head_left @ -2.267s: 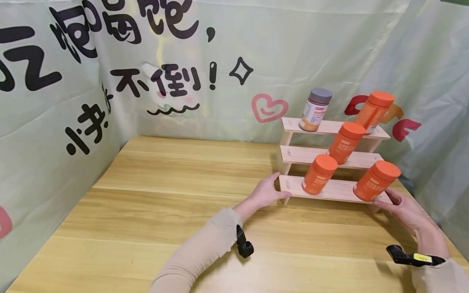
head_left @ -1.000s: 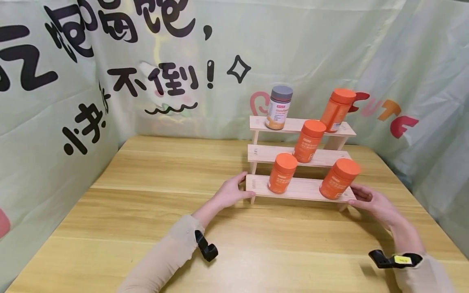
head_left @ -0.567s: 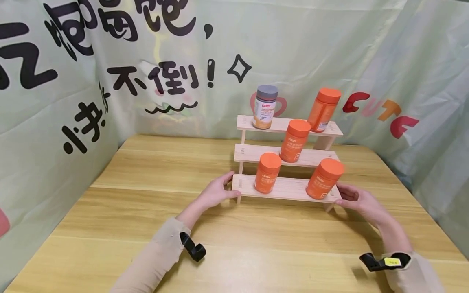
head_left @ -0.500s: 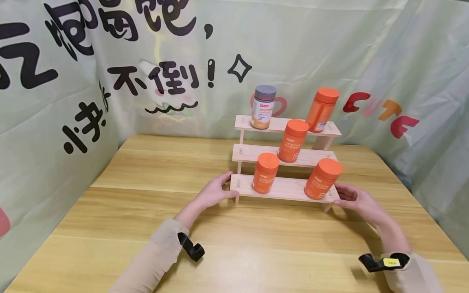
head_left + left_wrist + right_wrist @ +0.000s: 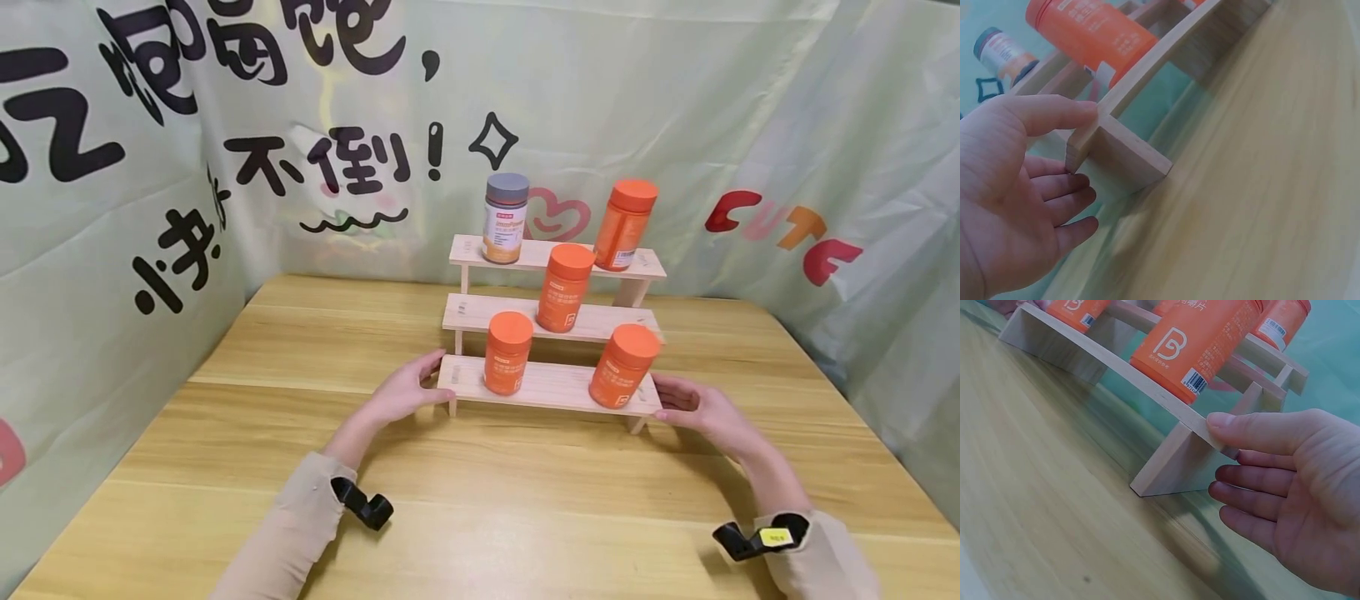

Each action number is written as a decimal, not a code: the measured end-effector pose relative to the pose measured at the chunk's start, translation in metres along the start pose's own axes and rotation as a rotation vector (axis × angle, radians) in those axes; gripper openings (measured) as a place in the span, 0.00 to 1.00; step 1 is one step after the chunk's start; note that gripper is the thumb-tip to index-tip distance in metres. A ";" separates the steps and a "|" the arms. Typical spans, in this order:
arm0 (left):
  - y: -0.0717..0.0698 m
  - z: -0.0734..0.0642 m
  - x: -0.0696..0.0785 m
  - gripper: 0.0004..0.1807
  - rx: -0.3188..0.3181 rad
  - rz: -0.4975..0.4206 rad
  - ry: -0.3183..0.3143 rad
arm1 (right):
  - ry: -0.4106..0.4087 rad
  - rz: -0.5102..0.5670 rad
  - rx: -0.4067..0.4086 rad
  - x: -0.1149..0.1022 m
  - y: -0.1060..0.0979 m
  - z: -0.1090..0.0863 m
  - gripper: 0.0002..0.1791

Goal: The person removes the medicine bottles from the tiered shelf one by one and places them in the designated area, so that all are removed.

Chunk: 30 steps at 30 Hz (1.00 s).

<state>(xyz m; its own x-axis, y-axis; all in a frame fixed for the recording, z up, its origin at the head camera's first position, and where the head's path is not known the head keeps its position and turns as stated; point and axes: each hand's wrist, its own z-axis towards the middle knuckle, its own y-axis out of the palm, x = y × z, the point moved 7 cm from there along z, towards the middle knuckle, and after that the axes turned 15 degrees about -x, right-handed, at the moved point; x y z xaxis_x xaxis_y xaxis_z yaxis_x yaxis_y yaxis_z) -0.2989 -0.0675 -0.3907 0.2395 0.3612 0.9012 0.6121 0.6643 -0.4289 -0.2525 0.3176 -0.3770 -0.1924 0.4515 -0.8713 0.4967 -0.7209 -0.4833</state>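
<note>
A three-tier wooden display stand [image 5: 555,385] sits in the middle of the table. My left hand [image 5: 405,392] holds the left end of its lowest shelf between thumb and fingers; my right hand [image 5: 705,412] pinches the right end. In the left wrist view, the thumb of the left hand [image 5: 1007,169] lies on the shelf corner. The right wrist view has the right hand [image 5: 1310,487] likewise at its corner. Orange jars stand on the bottom shelf at left [image 5: 507,358] and right, an orange jar [image 5: 564,290] on the middle, and another [image 5: 626,229] beside a grey-lidded jar [image 5: 505,221] on top.
The wooden table [image 5: 315,333] extends around the stand on all sides. A pale printed cloth [image 5: 600,92] hangs behind the table and along both sides, close behind the top shelf. Black wrist cameras sit on both sleeves.
Both hands have moved the stand to the left across the table, jars riding along on it. Their hold on the shelf ends looks the same, and the jars keep their places on the shelves.
</note>
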 end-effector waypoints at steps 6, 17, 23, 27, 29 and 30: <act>-0.014 -0.012 -0.006 0.44 -0.009 -0.019 0.010 | -0.026 0.029 -0.038 -0.004 0.011 0.014 0.34; -0.033 -0.020 -0.017 0.45 -0.015 -0.042 0.028 | -0.041 0.034 -0.025 -0.010 0.023 0.031 0.34; -0.035 -0.022 -0.017 0.43 -0.025 -0.069 0.040 | -0.028 0.024 -0.029 -0.013 0.027 0.034 0.34; -0.035 -0.022 -0.017 0.44 -0.027 -0.060 0.028 | -0.029 -0.002 -0.047 -0.015 0.026 0.033 0.34; -0.035 -0.021 -0.016 0.44 -0.029 -0.059 0.021 | -0.033 -0.013 -0.051 -0.017 0.022 0.031 0.34; -0.036 -0.020 -0.016 0.45 -0.031 -0.061 0.021 | -0.039 -0.022 -0.049 -0.018 0.018 0.029 0.34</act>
<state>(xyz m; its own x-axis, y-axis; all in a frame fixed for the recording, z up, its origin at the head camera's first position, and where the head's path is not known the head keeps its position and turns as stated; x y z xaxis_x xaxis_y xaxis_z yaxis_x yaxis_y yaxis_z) -0.3095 -0.1104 -0.3887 0.2164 0.3068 0.9269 0.6492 0.6638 -0.3713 -0.2649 0.2810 -0.3720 -0.2363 0.4451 -0.8637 0.5325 -0.6842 -0.4983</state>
